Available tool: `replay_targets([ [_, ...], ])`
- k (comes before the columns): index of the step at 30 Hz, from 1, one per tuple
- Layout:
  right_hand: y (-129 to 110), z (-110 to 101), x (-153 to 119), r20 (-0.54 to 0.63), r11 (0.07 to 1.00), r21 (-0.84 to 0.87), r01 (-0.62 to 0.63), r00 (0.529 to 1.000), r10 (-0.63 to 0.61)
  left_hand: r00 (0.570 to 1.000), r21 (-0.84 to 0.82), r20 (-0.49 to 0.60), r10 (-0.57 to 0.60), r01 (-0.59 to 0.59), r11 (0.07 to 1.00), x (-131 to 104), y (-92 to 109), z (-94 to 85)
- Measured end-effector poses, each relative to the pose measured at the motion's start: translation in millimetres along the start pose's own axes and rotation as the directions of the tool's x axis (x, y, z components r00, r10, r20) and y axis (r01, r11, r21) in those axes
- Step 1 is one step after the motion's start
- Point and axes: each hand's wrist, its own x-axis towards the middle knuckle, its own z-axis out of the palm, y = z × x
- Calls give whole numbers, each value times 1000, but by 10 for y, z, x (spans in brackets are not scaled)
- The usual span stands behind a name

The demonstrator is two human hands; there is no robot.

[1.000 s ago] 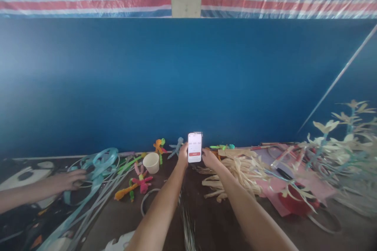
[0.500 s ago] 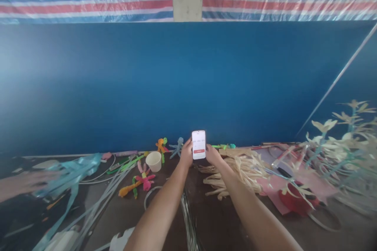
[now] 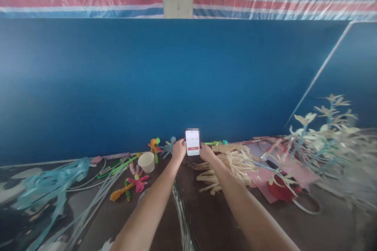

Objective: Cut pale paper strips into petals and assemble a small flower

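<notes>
A phone (image 3: pixel 193 143) with a lit white screen and a red button stands upright between my two hands, above the far side of the dark table. Fingers of my left hand (image 3: pixel 179 150) close round its left edge. On the other edge, my right hand (image 3: pixel 206 152) grips it too. Just left of my left hand lies a blue fuzzy figure (image 3: pixel 170 146), with an orange and green one (image 3: pixel 154 145) and a cream paper cup (image 3: pixel 146 162) beyond it. Pale dried husk strips (image 3: pixel 232 164) lie beside and below my right hand.
Thin metal wires (image 3: pixel 184 219) run between my forearms on the dark table (image 3: pixel 218 219). Blue ribbon (image 3: pixel 55 180) and pale strips lie left. At right are pink sheets, a red roll (image 3: pixel 281 189) and white artificial flowers (image 3: pixel 332 141). A blue panel (image 3: pixel 188 78) rises behind.
The view has turned slightly right, so most things sit further left. Another person's hand over the blue ribbon at the left has gone from view. Both my hands still hold the phone.
</notes>
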Motion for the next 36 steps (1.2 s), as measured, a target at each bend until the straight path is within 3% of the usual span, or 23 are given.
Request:
replay_targets([
  [5,-156,-125,-560,-110,992,-101,79,990,-90,999,31,37,34,-36,999,-316,135,-76],
  [8,-169,-208,-1138,-78,954,-189,232,965,-250,988,68,150,35,-46,997,-753,276,-219],
  [11,-30,-306,-1715,-76,920,-247,304,940,-332,933,103,361,-8,-31,994,-1353,446,-434],
  [13,146,-376,-2003,-135,937,-250,244,950,-283,866,149,498,-48,-31,988,-1784,519,-604],
  [15,358,-444,-2182,-204,954,-257,155,956,-211,824,236,554,-122,-15,972,-2183,517,-774],
  [17,559,-498,-2265,-263,964,-251,84,953,-151,824,312,544,-157,-25,950,-2514,436,-917],
  [20,743,-528,-2294,-290,972,-235,5,954,-75,858,363,483,-177,-13,932,-2846,249,-1045],
  [23,725,-462,-2318,-250,962,-271,-44,968,-26,903,324,378,-204,77,943,-3012,113,-1094],
  [25,614,-350,-2361,-205,966,-258,-22,978,-33,909,214,286,-303,248,945,-3068,81,-1117],
  [27,451,-182,-2427,-97,984,-176,40,994,-58,870,21,226,-439,446,895,-3101,86,-1145],
  [29,263,29,-2504,35,993,-74,91,995,-88,817,-172,219,-533,570,803,-3117,113,-1170],
  [33,-77,453,-2646,122,991,90,99,986,-109,756,-356,267,-598,654,667,-3119,183,-1164],
  [36,-209,666,-2702,189,972,237,4,981,-50,731,-374,289,-618,680,630,-3122,224,-1125],
])
